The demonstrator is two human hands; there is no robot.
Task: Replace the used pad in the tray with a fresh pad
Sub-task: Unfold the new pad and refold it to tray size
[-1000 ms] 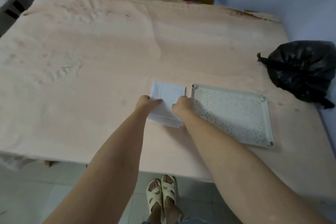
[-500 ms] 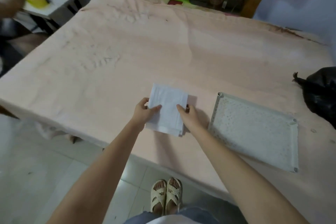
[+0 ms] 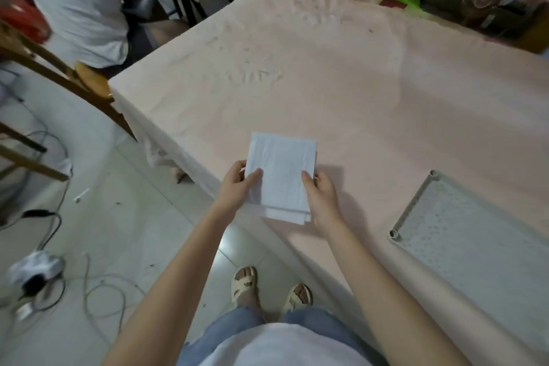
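Progress: the tray [image 3: 475, 249] sits on the table [image 3: 341, 74] with only its perforated grid top showing and no pad visible on it, so the used pad appears to be out already, though nothing here confirms where it went. A fresh pad is in hand but not yet opened. Left to do, as I judge it: unfold the pad, carry it to the tray, spread and seat it flat.

Folded pad [image 3: 282, 175]: white, squarish packet of several layers, lower edges stepped and slightly uneven, faint quilted texture. Held just above the table's near edge, well left of the tray, not touching it.

Left hand [image 3: 237, 184]: grips the pad's left edge, thumb on top, fingers curled beneath.
Right hand [image 3: 322, 194]: pinches the right edge likewise, thumb lying on the top face.
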